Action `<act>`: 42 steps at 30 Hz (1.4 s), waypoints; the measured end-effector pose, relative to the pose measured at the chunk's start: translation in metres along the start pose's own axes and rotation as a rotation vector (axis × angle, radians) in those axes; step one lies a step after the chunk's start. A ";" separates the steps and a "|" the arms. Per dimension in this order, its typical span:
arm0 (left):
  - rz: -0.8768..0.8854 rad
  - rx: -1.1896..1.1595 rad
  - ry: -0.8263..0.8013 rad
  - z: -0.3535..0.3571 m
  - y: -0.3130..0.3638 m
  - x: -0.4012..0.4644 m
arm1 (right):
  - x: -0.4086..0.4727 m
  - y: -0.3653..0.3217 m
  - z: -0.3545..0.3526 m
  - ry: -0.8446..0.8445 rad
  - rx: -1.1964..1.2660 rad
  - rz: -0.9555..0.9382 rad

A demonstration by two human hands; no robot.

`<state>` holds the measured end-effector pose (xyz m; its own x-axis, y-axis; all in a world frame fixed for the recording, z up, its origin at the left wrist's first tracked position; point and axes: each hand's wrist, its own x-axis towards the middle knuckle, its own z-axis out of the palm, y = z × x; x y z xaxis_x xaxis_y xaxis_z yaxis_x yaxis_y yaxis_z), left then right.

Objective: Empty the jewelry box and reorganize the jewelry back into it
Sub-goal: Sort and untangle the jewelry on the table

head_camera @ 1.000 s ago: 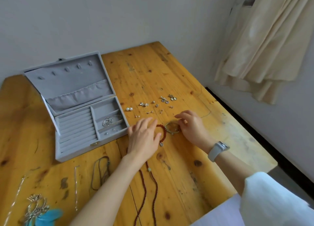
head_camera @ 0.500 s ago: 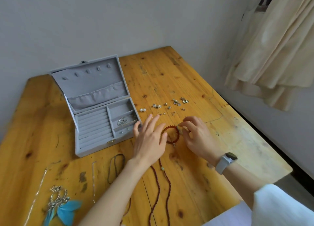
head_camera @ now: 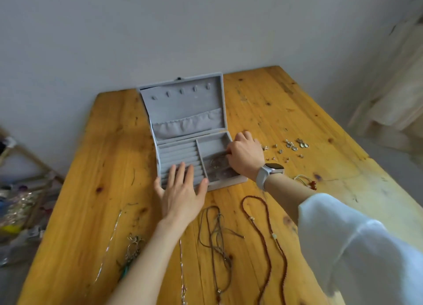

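left hand lies flat, fingers straight, on the jewelry box; right hand's grip is unclear.

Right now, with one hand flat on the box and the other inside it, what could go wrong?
The right hand reaches into the jewelry box; what its fingers hold is hidden, so a piece could slip unseen. The left hand only presses flat on the ring rolls, so the box may slide. The forearm passes near the red bead necklace and could drag it, or the small earrings, across the table.
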<state>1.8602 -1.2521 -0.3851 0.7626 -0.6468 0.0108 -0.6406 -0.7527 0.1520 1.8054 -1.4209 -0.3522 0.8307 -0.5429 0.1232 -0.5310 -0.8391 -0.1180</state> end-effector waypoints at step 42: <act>0.176 0.039 0.087 -0.012 0.059 0.076 | -0.075 0.107 -0.029 0.384 0.891 0.141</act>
<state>1.8817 -1.3444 -0.3634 0.6420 -0.7574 0.1194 -0.7667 -0.6339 0.1018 1.6818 -1.4709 -0.3451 0.5742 -0.7426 0.3447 -0.1691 -0.5195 -0.8376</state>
